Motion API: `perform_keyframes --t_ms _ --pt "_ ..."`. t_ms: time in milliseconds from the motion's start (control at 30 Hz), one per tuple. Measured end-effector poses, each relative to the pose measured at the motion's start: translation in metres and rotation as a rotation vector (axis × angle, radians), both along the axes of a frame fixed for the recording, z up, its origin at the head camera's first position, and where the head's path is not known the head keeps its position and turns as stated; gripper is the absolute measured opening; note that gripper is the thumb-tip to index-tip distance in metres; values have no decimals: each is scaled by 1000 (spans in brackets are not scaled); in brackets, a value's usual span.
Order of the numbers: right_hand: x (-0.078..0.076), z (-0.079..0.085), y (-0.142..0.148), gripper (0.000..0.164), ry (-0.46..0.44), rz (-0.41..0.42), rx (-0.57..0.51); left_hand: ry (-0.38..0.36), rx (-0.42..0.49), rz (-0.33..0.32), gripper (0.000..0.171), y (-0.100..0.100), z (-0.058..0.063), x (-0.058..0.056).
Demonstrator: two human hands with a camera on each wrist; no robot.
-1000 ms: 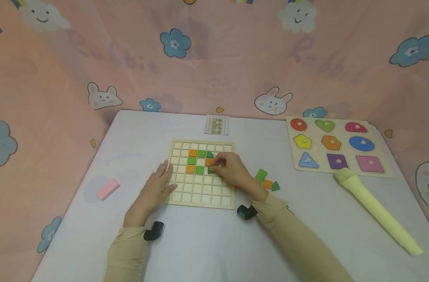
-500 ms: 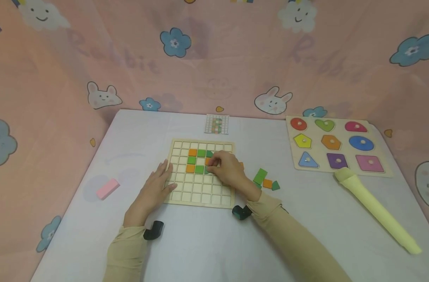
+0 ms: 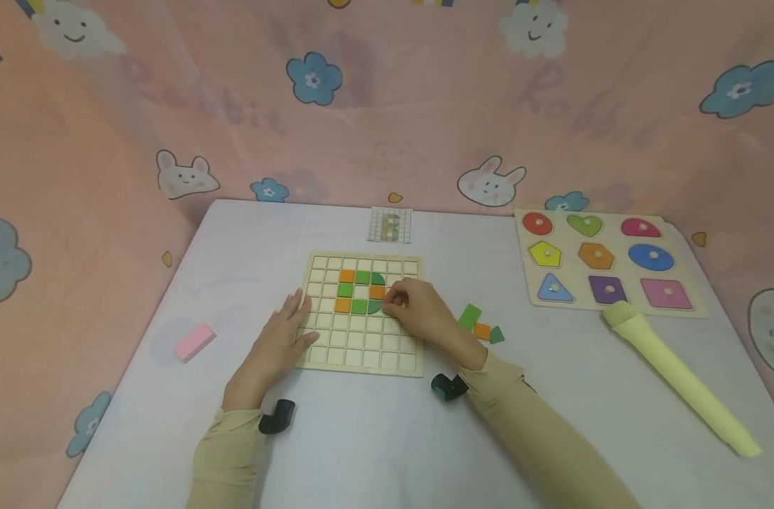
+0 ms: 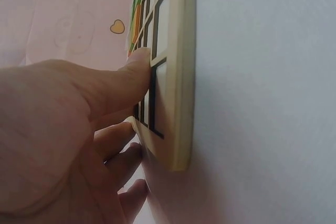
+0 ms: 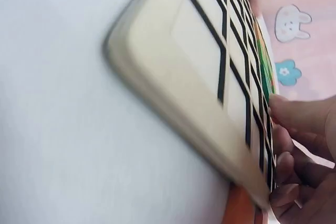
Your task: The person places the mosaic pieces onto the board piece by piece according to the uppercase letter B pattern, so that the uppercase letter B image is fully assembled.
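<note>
A square wooden grid board [image 3: 355, 359] lies mid-table, with orange and green square tiles [image 3: 362, 277] ringing one bare cell. My left hand [image 3: 272, 353] rests along its left edge, fingers extended; the left wrist view shows the thumb [image 4: 137, 66] on top of the board. With thumb and fingers bent together, my right hand [image 3: 425, 311] pinches at the curved edge of a dark green quarter-circle tile [image 3: 373, 307], which lies in a cell at the lower right of the ring. Another quarter-circle tile [image 3: 377, 278] sits two cells above.
Right of the board lie loose green [image 3: 469, 316], orange [image 3: 482, 331] and dark green [image 3: 497, 334] tiles. A pattern card [image 3: 389, 225] lies behind. A shape puzzle [image 3: 571, 279] and yellow stick [image 3: 682, 378] are at right, a pink block [image 3: 195, 342] at left.
The dark green quarter-circle tile has shifted slightly left and now lies flat in its cell. My right hand went a little left, then back right. The left hand stayed put.
</note>
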State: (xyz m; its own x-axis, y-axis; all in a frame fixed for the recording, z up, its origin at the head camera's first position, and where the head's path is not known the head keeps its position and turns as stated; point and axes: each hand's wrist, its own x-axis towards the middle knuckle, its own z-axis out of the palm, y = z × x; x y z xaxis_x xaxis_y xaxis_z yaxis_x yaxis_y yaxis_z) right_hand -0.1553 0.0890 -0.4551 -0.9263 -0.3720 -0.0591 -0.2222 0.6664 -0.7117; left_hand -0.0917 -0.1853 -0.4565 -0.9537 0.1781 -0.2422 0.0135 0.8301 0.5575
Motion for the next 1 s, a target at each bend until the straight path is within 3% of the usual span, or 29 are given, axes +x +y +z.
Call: perform_keyframes --t_ms 267,567,800,900,1000 --pt "-2 -6 52 8 41 43 29 4 -3 -3 73 0 -1 0" --pt "3 3 104 24 -110 66 121 14 -4 -11 73 -1 -1 1" --pt "6 14 121 45 -182 161 138 16 0 -9 73 -1 -1 1" --pt "8 16 123 54 -204 169 144 17 2 -9 73 -1 -1 1" --pt "8 18 124 53 -208 152 138 20 4 -10 73 -1 0 1"
